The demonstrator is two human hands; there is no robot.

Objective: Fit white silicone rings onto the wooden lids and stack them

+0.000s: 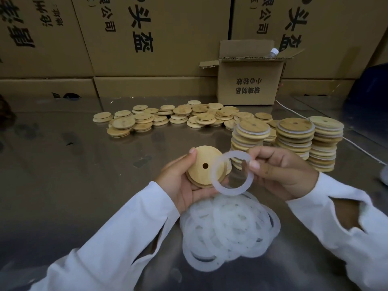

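Hands meet low over a shiny metal table (73, 164). The left hand (181, 184) holds one wooden lid (199, 158), with the thumb on the lid's top edge and the other fingers curled under it. The lid is round and has a small hole in its middle. The right hand (281, 171) pinches a white ring (231, 191) between thumb and fingers at the ring's top right side. The ring hangs between the two hands and covers the right edge of the lid. Whether ring and lid touch cannot be told.

Just below both hands, near the wrists, a pile of rings (228, 232) lies flat on the table. Behind the right hand stand three stacks of lids (295, 133), side by side, and white rings show between the wooden layers. Beyond the left hand, farther away, a heap of bare lids (142, 118) is spread in a loose row. Past the stacks sits a small open box (249, 85), and a bottle cap (274, 51) pokes out of its top. Big brown cartons (147, 38) with black letters make a wall behind everything. A thin white cord (294, 110) runs over the table behind the stacks and off past the right hand's outer side. Both arms wear white sleeves (117, 238) with slits in them.
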